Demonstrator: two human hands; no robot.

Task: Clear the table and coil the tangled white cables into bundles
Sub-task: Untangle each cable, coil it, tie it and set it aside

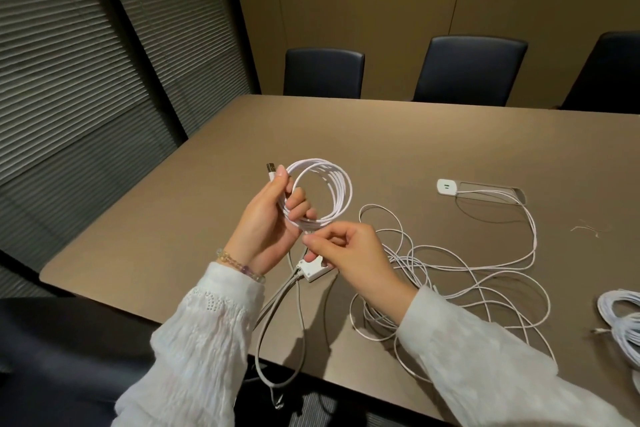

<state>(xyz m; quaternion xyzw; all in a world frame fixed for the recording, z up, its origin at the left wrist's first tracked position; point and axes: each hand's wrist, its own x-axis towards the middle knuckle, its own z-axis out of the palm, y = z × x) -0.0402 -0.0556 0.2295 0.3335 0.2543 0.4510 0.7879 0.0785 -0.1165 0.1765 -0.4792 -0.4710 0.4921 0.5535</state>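
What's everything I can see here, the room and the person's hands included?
Coiled white cable: one, held above table.
White splitter block: one, under right hand.
Tangled white cable: one heap, on table, right.
Finished white bundle: one, right edge.
White plug adapter: one, far right of table.
Tan table: one.
Dark chairs: three, far side.
Grey blinds: left wall.
Left hand: grips coil.
Right hand: pinches cable.

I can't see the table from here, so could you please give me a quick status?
Left hand grips coiled cable. Right hand pinches its tail end. Tangled cable loose on table; another bundle at right edge.
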